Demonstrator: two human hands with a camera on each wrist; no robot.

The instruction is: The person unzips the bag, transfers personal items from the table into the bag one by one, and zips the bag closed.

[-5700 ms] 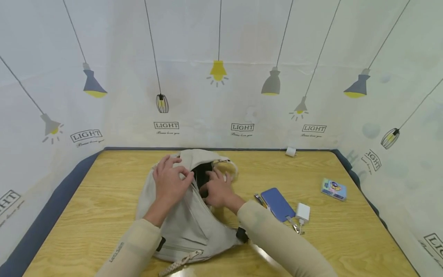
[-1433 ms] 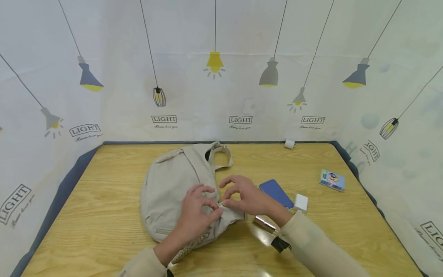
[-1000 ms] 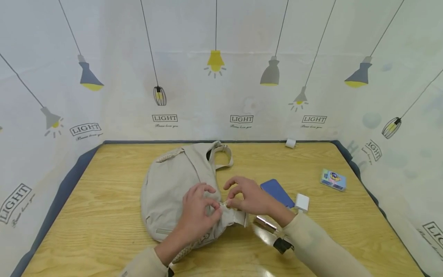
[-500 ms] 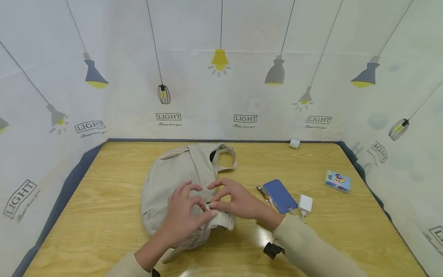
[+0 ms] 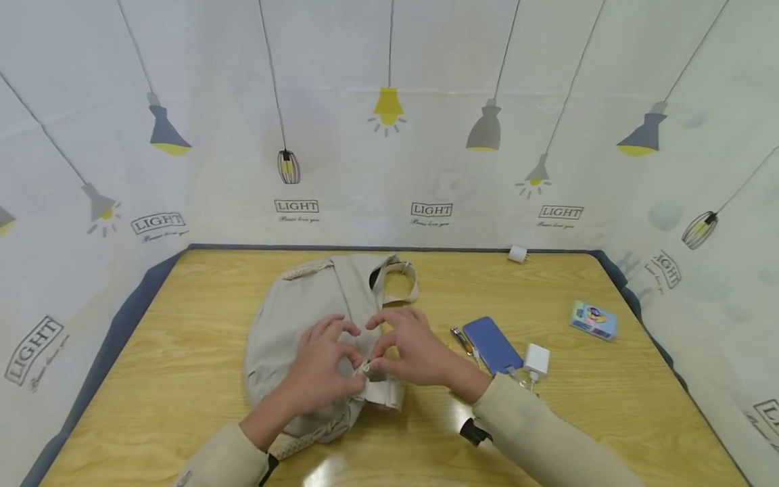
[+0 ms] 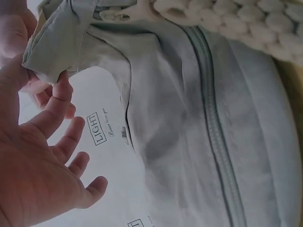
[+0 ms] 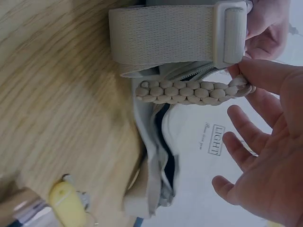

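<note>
Nearest are two beige sleeves, one on each forearm, with a piece of black material at the right one. Between them, a chunky beige braided cord hangs from the near end of a soft beige-grey cloth bag, the thing being handled, which lies left of centre on a pale yellow wood-grain bench. The left hand pinches a fold of the bag's cloth between thumb and forefinger, its other fingers spread. Facing it, the right hand pinches the end of a second, beaded-looking braided pull beside the zip. Just beside that pull runs a flat cream webbing strap with a pale rectangular buckle. At the bag's far end a cloth loop stands next to a dark gap.

The right wrist view shows a yellow oval fob near a brown-and-silver cylinder, cut by the frame. Right of the bag lie a metal nail clipper, a blue flat rectangular case and a white block charger with a cable. Farther right is a small blue patterned box; at the back edge, a white plug adapter. Behind hangs a whitish sheet printed with lamps.
</note>
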